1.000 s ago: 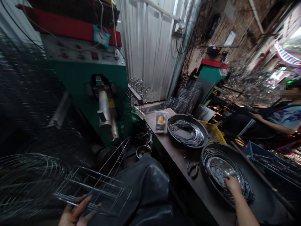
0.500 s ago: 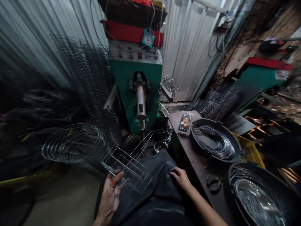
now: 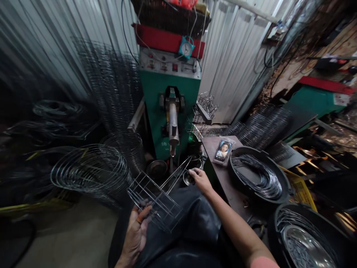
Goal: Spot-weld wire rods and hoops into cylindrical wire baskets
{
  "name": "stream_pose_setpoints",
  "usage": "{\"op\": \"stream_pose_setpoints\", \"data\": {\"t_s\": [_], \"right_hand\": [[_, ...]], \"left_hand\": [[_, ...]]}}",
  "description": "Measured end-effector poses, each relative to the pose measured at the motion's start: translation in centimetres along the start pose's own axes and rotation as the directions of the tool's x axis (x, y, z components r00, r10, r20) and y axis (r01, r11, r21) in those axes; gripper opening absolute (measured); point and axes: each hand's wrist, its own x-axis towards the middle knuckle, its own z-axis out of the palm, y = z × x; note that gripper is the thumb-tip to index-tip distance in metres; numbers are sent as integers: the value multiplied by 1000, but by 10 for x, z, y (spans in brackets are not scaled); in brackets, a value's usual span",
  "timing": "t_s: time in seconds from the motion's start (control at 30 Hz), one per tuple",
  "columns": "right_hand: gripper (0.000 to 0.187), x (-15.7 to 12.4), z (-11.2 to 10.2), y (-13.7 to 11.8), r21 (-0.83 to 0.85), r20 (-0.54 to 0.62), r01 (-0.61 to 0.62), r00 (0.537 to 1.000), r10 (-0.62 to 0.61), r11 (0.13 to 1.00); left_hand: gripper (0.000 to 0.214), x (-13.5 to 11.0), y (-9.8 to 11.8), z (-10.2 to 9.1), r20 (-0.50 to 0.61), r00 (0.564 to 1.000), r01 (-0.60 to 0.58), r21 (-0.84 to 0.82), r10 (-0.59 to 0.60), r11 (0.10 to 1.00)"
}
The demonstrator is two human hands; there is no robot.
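My left hand grips the side of a wire rack, a grid of thin metal rods with long wires running out toward the machine. An orange covering wraps one finger of this hand. Beside the far end of those wires is my right hand, its fingertips pressed together; whatever lies between them is too small to make out. Just behind these fingertips a small metal bowl is partly hidden. Ahead stands a green welding-type machine with a metal cylinder arm pointing toward me.
Left of the rack lies a bundle of wire rings. On the right-hand bench are a phone and a black tub of bent wires. A second tub holds a steel bowl. Dark cloth covers my lap.
My right hand has moved forward from my lap to the far end of the long wires. My left hand keeps hold of the wire rack, and the view has shifted slightly.
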Motion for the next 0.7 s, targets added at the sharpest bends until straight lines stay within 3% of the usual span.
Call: {"op": "stream_pose_setpoints", "data": {"t_s": [0.17, 0.4, 0.7], "right_hand": [[38, 14, 23, 2, 161, 75, 42, 996, -55, 986], [37, 28, 38, -1, 238, 53, 36, 997, -50, 971], [33, 44, 53, -3, 333, 50, -18, 999, 2, 943]], "left_hand": [[32, 6, -1, 0, -27, 999, 18, -5, -19, 1000], [33, 13, 2, 8, -53, 997, 47, -33, -48, 998], [33, 29, -8, -1, -79, 993, 82, -102, -90, 991]]}}
